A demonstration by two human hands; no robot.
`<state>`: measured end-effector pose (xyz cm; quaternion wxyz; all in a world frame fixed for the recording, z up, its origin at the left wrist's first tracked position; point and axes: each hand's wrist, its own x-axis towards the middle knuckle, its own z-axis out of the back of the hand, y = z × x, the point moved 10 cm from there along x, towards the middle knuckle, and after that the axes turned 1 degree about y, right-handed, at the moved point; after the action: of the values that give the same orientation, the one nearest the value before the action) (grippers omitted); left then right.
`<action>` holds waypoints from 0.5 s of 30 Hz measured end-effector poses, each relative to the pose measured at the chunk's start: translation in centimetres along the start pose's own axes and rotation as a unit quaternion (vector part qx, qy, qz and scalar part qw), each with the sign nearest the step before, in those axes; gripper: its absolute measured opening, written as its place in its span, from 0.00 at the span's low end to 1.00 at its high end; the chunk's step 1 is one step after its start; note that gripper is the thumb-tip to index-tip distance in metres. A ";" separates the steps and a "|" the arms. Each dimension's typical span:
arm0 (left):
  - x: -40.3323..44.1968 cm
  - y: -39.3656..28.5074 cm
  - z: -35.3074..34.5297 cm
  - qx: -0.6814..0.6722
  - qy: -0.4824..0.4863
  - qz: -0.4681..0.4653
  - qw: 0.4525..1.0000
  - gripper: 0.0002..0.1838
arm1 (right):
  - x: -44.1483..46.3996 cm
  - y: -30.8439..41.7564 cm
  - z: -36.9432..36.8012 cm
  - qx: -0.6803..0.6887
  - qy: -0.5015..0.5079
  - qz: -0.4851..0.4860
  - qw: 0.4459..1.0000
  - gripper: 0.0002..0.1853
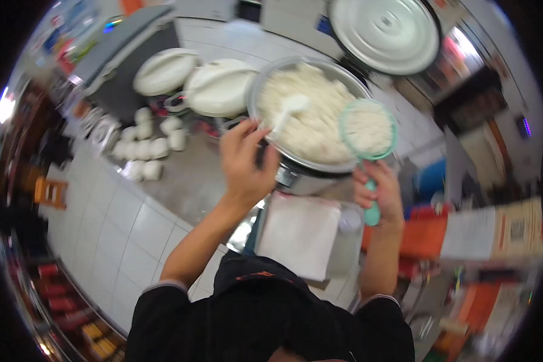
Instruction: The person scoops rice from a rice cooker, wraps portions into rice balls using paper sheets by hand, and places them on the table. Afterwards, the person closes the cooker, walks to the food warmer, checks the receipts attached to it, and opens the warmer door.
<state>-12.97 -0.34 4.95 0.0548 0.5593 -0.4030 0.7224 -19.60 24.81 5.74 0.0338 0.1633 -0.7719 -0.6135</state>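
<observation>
A big round metal pot (254,96) is heaped with white rice (311,130). My left hand (247,160) is at the pot's near left edge, its fingers closed on the handle end of a white paddle (292,105), whose blade rests on the rice. My right hand (378,192) grips the green handle of a round strainer (368,128). The strainer holds white rice and is over the right side of the pot.
Two white lidded containers (220,90) stand left of the pot, with several white round items (142,148) nearer. A large metal lid (385,33) is behind. A white sheet (298,232) lies before the pot, beside orange packaging (425,236).
</observation>
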 end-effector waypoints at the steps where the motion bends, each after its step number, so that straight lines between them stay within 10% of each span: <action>1: -1.8 2.0 1.0 -0.086 -0.005 -0.023 0.996 0.12 | -0.7 -2.0 -1.7 0.049 0.031 0.033 0.998 0.12; 4: -18.6 3.4 8.0 -0.070 0.303 0.131 0.941 0.15 | -11.1 -18.0 -4.6 0.288 0.010 -0.129 0.949 0.14; 6: -28.7 3.0 6.0 -0.073 0.559 0.207 0.800 0.23 | -14.4 -22.3 -4.5 0.404 0.005 -0.133 0.905 0.15; 7: -34.2 3.8 7.0 -0.001 0.636 0.186 0.749 0.41 | -16.0 -25.8 -3.8 0.408 -0.007 -0.152 0.900 0.15; 11: -40.1 4.8 7.9 0.140 0.752 0.137 0.630 0.62 | -18.9 -32.4 -0.9 0.425 -0.094 -0.159 0.886 0.17; 15: -39.2 4.4 7.6 0.148 0.744 0.090 0.646 0.63 | -19.1 -29.6 1.0 0.163 -0.199 -0.061 0.964 0.26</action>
<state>4.90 6.36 -30.37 0.1871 -0.2043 -0.1629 0.9470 4.40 25.55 -20.07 -0.1854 0.0877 -0.8410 -0.5007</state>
